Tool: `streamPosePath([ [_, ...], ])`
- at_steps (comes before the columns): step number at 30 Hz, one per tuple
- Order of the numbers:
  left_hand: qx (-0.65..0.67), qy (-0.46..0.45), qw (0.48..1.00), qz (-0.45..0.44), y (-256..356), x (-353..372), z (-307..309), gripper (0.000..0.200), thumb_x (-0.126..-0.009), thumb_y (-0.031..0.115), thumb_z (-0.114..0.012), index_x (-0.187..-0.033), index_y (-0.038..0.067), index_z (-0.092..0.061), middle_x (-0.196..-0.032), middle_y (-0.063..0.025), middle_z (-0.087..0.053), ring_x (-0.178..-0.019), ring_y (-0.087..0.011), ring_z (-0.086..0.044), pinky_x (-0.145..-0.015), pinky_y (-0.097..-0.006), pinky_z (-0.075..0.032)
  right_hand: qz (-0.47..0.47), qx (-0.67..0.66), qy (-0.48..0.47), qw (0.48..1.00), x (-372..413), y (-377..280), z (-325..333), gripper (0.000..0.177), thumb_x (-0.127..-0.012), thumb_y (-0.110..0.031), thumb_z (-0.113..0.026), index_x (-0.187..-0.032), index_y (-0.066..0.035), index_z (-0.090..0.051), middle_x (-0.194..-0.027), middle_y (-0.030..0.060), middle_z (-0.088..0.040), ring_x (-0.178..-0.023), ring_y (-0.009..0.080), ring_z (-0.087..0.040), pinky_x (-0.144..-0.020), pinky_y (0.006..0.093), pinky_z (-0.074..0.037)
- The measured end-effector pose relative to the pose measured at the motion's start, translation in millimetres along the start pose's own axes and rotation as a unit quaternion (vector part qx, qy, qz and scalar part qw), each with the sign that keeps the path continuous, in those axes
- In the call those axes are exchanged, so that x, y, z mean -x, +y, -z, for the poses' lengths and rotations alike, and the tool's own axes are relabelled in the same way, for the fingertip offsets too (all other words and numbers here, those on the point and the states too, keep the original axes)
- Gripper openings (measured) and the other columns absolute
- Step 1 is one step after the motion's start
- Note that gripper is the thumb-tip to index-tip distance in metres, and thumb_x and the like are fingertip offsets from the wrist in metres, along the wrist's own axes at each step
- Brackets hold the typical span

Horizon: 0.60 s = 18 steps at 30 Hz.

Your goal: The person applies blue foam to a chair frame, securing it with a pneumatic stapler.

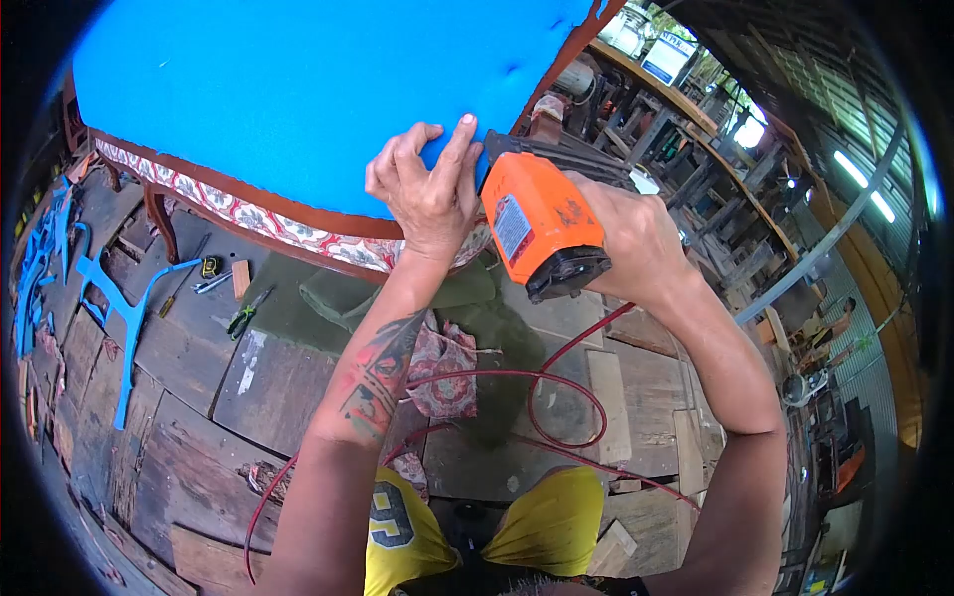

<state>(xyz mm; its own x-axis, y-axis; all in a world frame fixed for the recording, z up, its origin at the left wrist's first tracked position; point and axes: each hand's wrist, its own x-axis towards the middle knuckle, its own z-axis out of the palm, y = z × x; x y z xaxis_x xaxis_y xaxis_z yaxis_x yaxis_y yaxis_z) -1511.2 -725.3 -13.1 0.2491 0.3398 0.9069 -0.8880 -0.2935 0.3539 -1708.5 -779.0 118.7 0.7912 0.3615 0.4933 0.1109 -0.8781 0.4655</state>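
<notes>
Both arms were bare from wrist to upper arm, and the left hand point(427, 189) and right hand point(636, 238) were bare too. A large tattoo point(383, 372) ran along the left forearm — dark outlines filled with red and a greenish tone, its figure hard to make out. Lower down the person wore bright yellow shorts point(552, 521), the left leg printed with a dark numeral 9 point(393, 515) edged in white. A strip of dark cloth with pale flecks showed at the bottom edge.
</notes>
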Motion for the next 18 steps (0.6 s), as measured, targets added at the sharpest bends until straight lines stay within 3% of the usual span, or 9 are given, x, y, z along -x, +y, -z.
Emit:
streamPosePath([
  [18, 0.012, 0.023, 1.0, 0.009, -6, 8, -10, 0.041, -0.081, 0.026, -0.082, -0.12, 0.033, -0.073, -0.114, 0.0034, -0.059, -0.113, -0.0207, -0.05, -0.1, -0.0426, -0.031, 0.015, 0.004, 0.009, 1.0, -11, 3, -6, 0.051, -0.074, -0.026, -0.081, -0.111, 0.002, -0.059, -0.081, 0.0158, -0.071, -0.071, 0.0317, -0.072, -0.059, 0.0408, -0.058],
])
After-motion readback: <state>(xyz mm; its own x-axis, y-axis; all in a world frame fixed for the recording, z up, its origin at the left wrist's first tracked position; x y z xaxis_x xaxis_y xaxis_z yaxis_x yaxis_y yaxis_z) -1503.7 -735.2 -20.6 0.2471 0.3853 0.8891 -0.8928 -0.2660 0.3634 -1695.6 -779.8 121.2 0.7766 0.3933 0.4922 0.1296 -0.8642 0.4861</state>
